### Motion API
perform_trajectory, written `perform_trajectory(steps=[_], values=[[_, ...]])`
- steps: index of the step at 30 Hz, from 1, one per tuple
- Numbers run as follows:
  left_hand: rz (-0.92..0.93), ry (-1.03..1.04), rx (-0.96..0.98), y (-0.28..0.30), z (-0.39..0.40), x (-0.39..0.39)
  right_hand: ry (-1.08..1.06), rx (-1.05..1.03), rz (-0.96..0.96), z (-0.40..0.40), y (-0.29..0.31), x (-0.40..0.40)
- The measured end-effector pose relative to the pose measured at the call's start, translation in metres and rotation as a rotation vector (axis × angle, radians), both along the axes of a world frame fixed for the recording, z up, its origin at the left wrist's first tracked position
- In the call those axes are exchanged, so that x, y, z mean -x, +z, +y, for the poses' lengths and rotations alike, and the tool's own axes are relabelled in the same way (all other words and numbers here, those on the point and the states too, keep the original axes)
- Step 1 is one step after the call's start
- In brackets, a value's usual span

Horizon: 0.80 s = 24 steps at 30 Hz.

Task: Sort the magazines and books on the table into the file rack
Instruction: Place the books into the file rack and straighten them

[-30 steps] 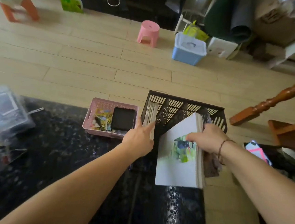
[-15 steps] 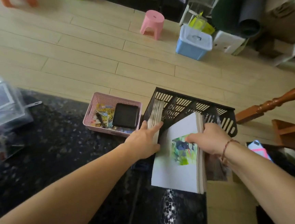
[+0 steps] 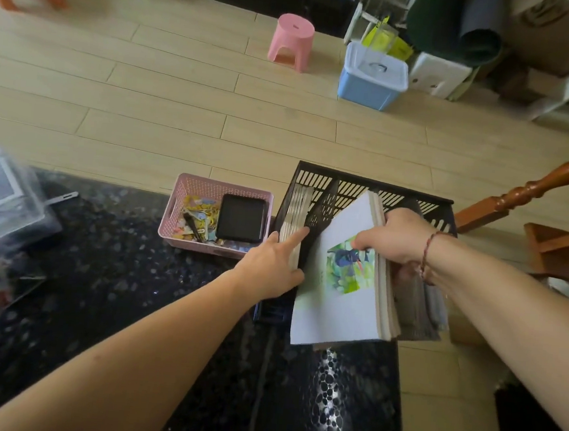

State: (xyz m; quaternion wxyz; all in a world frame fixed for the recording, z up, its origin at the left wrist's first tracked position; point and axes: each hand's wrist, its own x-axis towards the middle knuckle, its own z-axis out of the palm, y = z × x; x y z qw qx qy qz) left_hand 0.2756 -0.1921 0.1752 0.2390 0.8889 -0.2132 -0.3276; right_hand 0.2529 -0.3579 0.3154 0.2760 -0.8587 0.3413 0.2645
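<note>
Book (image 3: 342, 289) gripped at top edge by right hand (image 3: 394, 238); rack (image 3: 364, 188) steadied by open left hand (image 3: 271, 265); book best lowered upright, toward 12 o'clock.

We had a single head-worn wide-angle view, looking forward and steeply down over both forearms at the dark table (image 3: 104, 289). It sat close above the file rack (image 3: 332, 199) at the table's far edge, with the pink basket (image 3: 189, 186) just left of it. Beyond lay the wooden floor (image 3: 148, 100), its lines bowed by the lens. No second view shared the scene.
</note>
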Motion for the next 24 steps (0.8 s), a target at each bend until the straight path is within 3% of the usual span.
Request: perform_trajectory(steps=[8, 13, 24], values=[[0.009, 0.026, 0.098, -0.005, 0.005, -0.004, 0.067, 0.154, 0.016, -0.016, 0.007, -0.023], [0.023, 0.049, 0.134, -0.007, 0.007, -0.004, 0.024, 0.056, -0.047, -0.001, 0.001, -0.041], [0.005, 0.044, 0.153, -0.011, 0.006, -0.005, -0.079, 0.026, 0.036, 0.008, -0.056, -0.038]])
